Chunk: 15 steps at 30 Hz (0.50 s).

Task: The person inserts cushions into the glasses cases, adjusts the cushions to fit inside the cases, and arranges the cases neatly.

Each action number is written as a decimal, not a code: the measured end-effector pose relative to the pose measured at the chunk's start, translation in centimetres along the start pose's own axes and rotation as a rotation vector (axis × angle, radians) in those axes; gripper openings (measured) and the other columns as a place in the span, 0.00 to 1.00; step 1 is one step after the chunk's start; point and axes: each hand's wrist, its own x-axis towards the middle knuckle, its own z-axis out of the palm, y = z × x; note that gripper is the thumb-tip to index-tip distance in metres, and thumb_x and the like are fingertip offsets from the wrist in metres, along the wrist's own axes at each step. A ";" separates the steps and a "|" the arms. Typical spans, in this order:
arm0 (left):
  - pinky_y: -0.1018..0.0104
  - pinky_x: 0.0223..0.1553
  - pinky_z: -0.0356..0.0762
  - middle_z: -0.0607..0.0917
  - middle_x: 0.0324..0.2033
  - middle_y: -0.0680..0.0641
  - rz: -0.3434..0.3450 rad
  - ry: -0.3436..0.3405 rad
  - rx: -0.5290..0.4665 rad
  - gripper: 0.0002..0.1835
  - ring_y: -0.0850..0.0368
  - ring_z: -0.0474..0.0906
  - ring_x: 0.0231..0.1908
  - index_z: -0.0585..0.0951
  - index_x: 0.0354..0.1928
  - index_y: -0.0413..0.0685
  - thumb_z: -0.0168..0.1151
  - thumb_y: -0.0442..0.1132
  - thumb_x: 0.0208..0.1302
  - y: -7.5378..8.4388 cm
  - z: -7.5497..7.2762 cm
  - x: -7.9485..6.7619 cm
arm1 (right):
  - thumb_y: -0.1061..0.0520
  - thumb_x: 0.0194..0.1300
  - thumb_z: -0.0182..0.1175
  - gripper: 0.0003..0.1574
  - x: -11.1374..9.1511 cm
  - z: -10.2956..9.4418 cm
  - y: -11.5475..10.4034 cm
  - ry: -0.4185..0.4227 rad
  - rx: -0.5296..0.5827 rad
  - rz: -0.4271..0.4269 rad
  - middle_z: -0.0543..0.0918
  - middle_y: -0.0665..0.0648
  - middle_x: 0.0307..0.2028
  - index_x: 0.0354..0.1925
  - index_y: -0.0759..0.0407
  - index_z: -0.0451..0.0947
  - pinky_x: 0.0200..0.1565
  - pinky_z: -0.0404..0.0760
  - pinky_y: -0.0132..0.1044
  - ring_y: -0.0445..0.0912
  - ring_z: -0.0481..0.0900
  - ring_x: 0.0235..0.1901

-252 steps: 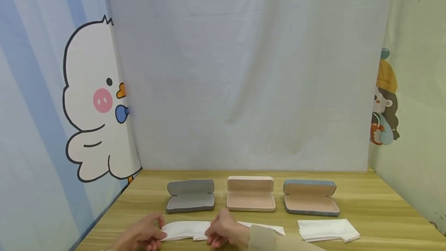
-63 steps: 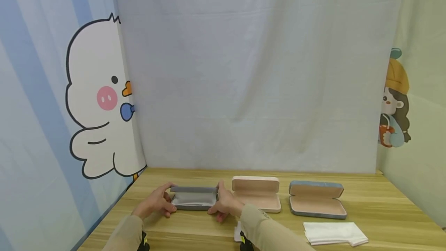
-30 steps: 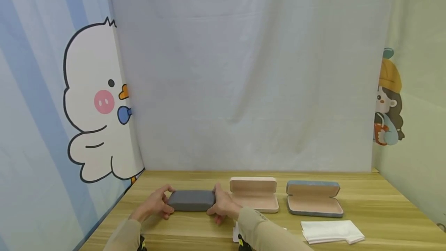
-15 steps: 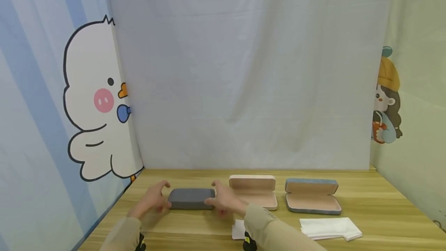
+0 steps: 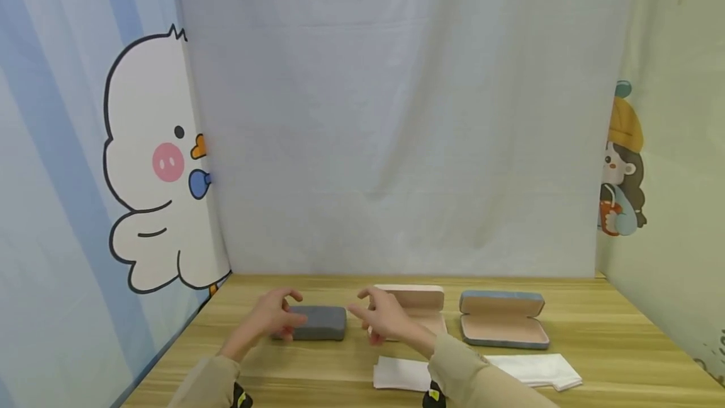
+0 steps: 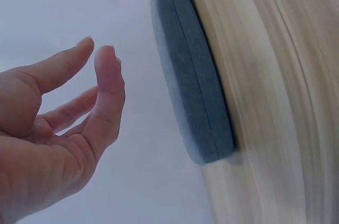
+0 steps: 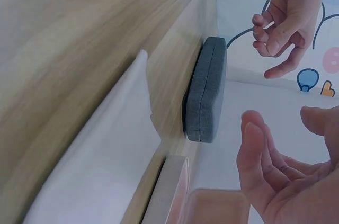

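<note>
A grey glasses case, its lid down, lies on the table at the left. My left hand hovers in front of its left end in the head view, fingers loosely bent and holding nothing. The left wrist view shows a gap between that hand and the case. My right hand is off to the right of the grey case, fingers spread and holding nothing. Behind it stands a cream glasses case with its lid raised, partly hidden by the hand.
A blue glasses case, lid raised, stands at the right. Two folded white cloths lie nearer the front: one cloth is partly covered by my right sleeve, the other cloth is further right. A pale curtain hangs behind the table.
Earlier both hands handled a white cloth at the left, which is now out of sight. Then they lowered the grey case's lid. Since then they have let go, lifted and shifted right.
</note>
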 end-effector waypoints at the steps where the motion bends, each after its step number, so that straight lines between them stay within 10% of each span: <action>1: 0.56 0.25 0.86 0.72 0.29 0.43 0.006 -0.008 -0.019 0.24 0.54 0.79 0.21 0.74 0.55 0.36 0.69 0.31 0.55 0.3 0.1 -0.1 | 0.44 0.70 0.56 0.33 -0.2 -0.2 0.1 0.000 0.001 -0.005 0.82 0.66 0.26 0.60 0.67 0.66 0.12 0.80 0.41 0.41 0.73 0.08; 15: 0.59 0.24 0.86 0.75 0.28 0.44 0.079 -0.137 -0.134 0.25 0.55 0.79 0.22 0.72 0.55 0.35 0.68 0.34 0.58 3.4 2.6 -1.4 | 0.44 0.71 0.54 0.33 -3.4 -3.5 1.1 -0.006 0.064 0.036 0.80 0.60 0.22 0.61 0.67 0.65 0.10 0.77 0.38 0.41 0.74 0.08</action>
